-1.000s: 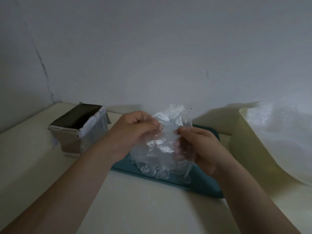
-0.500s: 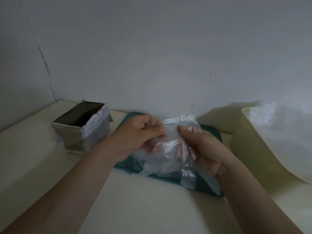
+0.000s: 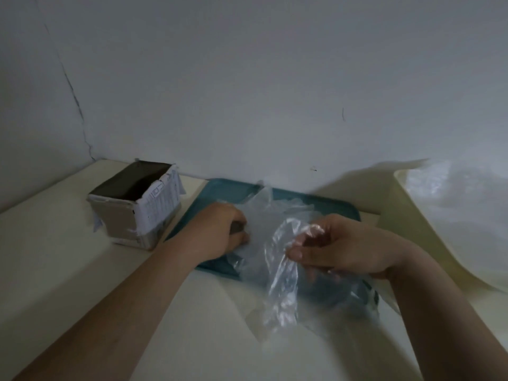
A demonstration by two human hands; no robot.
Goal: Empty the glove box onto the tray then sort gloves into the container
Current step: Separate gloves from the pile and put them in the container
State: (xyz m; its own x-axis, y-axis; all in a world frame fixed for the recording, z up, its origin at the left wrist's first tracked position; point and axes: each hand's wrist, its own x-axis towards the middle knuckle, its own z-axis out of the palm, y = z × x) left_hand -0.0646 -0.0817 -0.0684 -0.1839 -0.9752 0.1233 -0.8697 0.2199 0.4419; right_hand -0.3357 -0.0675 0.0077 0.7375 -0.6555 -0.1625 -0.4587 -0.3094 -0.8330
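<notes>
Head view shows clear plastic gloves [image 3: 264,243] lying in a loose, crumpled heap on the teal tray [image 3: 220,193], which serves as the landmark. How many gloves are in the heap cannot be told. 1 thin glove [image 3: 283,281] is lifted off the heap: the right hand [image 3: 338,248], over the tray's right half, pinches its top between thumb and fingertips, and the film hangs down past the tray's near edge over the pale table [image 3: 55,257]. The left hand [image 3: 220,232] sits over the tray's left half, fingers curled and pressed down on the left side of the heap, touching it. Just left of the tray, apart from it, stands the glove box [image 3: 137,207], a torn cardboard carton with its top open and a dark inside; what it holds cannot be seen. Right of the tray, close beside it, is the pale yellow container [image 3: 406,215] with more clear plastic film [image 3: 461,193] piled in it, blurred. Behind the tray rises a plain grey wall [image 3: 247,78] with a thin crack [image 3: 77,105] at left.
</notes>
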